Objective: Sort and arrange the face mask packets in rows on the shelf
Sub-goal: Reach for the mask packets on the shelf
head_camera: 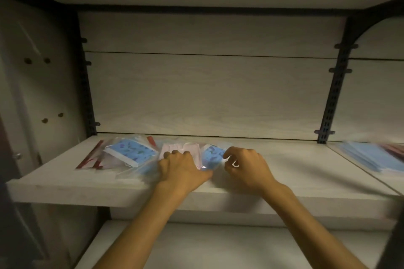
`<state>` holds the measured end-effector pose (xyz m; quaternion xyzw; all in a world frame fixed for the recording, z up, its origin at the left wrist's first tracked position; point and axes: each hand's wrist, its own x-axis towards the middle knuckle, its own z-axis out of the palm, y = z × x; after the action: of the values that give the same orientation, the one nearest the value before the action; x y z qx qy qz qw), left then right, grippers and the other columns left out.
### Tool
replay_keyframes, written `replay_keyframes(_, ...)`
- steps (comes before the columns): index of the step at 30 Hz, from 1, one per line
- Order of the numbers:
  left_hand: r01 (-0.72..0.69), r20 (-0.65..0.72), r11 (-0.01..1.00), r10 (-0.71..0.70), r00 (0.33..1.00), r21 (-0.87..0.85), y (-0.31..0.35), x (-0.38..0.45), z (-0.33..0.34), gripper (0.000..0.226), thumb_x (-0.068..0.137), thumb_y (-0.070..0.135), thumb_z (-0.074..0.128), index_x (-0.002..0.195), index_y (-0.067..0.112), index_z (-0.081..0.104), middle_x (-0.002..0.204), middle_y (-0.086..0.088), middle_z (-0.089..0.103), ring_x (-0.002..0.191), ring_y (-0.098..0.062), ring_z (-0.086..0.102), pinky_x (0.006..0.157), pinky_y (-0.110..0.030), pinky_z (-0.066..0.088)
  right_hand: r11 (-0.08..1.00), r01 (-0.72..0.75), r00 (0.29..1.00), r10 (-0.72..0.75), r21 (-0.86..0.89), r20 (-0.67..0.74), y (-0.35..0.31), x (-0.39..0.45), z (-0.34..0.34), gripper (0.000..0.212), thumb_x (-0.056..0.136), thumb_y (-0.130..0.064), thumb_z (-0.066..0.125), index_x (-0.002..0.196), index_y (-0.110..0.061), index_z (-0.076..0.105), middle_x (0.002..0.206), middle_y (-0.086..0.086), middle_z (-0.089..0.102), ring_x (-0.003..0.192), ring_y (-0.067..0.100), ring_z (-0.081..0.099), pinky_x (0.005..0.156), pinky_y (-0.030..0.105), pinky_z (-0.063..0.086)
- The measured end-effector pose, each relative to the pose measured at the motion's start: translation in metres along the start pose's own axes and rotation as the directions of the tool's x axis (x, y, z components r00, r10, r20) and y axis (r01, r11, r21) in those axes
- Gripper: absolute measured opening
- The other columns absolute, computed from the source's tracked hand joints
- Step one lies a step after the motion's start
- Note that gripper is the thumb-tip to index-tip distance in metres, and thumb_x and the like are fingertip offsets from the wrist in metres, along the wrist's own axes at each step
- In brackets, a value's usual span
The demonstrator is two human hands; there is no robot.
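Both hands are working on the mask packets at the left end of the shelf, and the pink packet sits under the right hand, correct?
Not quite: the head view shows the pink packet under the left hand; the right hand is at a blue patterned packet.

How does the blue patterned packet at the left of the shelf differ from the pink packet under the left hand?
The blue patterned packet holds a blue printed mask; the pink packet holds a plain pink one. The blue patterned packet lies skewed and untouched; the pink packet lies roughly square to the shelf edge with the left hand resting on it. Both are clear plastic packets lying flat on the shelf.
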<state>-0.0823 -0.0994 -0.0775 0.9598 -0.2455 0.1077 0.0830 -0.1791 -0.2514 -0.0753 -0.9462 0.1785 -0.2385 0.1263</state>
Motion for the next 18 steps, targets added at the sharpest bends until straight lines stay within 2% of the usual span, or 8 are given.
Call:
replay_keyframes(5,-0.056,-0.15,0.991,0.037,0.988,-0.124,-0.013,0.002,-0.012,0.062,0.086,0.072,0.044,0.116,0.021,0.063,0.113,-0.004,0.066,0.103,-0.024,0.058,0.077,-0.031,0.037,0.999,-0.032,0.999,0.032,0.003,-0.002,-0.005,0.002,0.008,0.029,0.086,-0.027,0.058,0.112,-0.03,0.067,0.098,-0.011,0.073,0.098,0.02,0.065,0.078,0.031,0.047)
replay_keyframes(7,-0.073,-0.169,0.977,0.04,0.985,-0.2,-0.023,0.006,-0.019,0.055,0.09,0.065,0.042,0.109,0.021,0.067,0.111,-0.007,0.067,0.101,-0.028,0.059,0.08,-0.033,0.043,0.999,-0.048,0.999,0.048,0.006,0.006,-0.008,0.004,0.01,0.028,0.087,-0.027,0.057,0.113,-0.03,0.067,0.1,-0.011,0.073,0.098,0.021,0.065,0.078,0.03,0.047)
replay_keyframes(9,-0.025,-0.151,0.952,-0.022,0.988,-0.305,-0.034,0.01,-0.025,0.051,0.093,0.059,0.042,0.103,0.018,0.07,0.109,-0.011,0.067,0.103,-0.034,0.06,0.082,-0.035,0.043,0.998,-0.067,0.997,0.066,0.016,0.027,-0.012,0.006,0.012,0.029,0.088,-0.027,0.056,0.114,-0.03,0.067,0.103,-0.011,0.073,0.099,0.02,0.065,0.078,0.03,0.046)
replay_keyframes(11,-0.001,-0.139,0.89,-0.07,0.988,-0.455,-0.045,0.015,-0.031,0.045,0.092,0.051,0.047,0.084,0.012,0.069,0.092,-0.013,0.065,0.095,-0.037,0.061,0.076,-0.034,0.042,0.996,-0.081,0.996,0.081,0.033,0.026,-0.016,0.009,0.014,0.028,0.087,-0.026,0.057,0.113,-0.029,0.068,0.104,-0.01,0.073,0.096,0.02,0.065,0.076,0.029,0.046)
replay_keyframes(13,0.038,-0.11,0.743,-0.149,0.983,-0.668,-0.057,0.023,-0.03,0.038,0.085,0.04,0.056,0.064,0.009,0.06,0.065,-0.009,0.058,0.076,-0.033,0.06,0.066,-0.035,0.041,0.993,-0.093,0.996,0.093,0.067,0.009,-0.021,0.013,0.017,0.025,0.087,-0.025,0.059,0.11,-0.026,0.07,0.102,-0.007,0.074,0.095,0.021,0.065,0.077,0.03,0.047)
replay_keyframes(14,0.066,-0.068,0.608,-0.194,0.979,-0.791,-0.062,0.027,-0.031,0.032,0.078,0.037,0.06,0.063,0.009,0.062,0.06,-0.008,0.057,0.07,-0.031,0.059,0.064,-0.037,0.044,0.991,-0.101,0.995,0.101,0.087,0.0,-0.023,0.015,0.019,0.023,0.087,-0.024,0.06,0.107,-0.024,0.071,0.1,-0.005,0.074,0.094,0.022,0.066,0.079,0.03,0.048)
replay_keyframes(16,0.116,0.038,0.275,-0.273,0.961,-0.954,-0.073,0.03,-0.035,0.022,0.071,0.031,0.065,0.073,0.009,0.071,0.068,-0.011,0.066,0.071,-0.028,0.062,0.065,-0.041,0.051,0.986,-0.124,0.992,0.126,0.11,-0.01,-0.028,0.021,0.023,0.02,0.088,-0.025,0.061,0.103,-0.02,0.073,0.099,0.0,0.075,0.093,0.025,0.066,0.082,0.033,0.051)
replay_keyframes(18,0.131,0.108,0.06,-0.293,0.95,-0.989,-0.084,0.031,-0.04,0.022,0.077,0.02,0.065,0.088,0.002,0.07,0.08,-0.011,0.07,0.077,-0.028,0.066,0.069,-0.04,0.053,0.982,-0.155,0.988,0.156,0.11,0.003,-0.034,0.026,0.029,0.022,0.09,-0.032,0.062,0.1,-0.017,0.073,0.098,0.004,0.074,0.091,0.025,0.067,0.084,0.037,0.055)
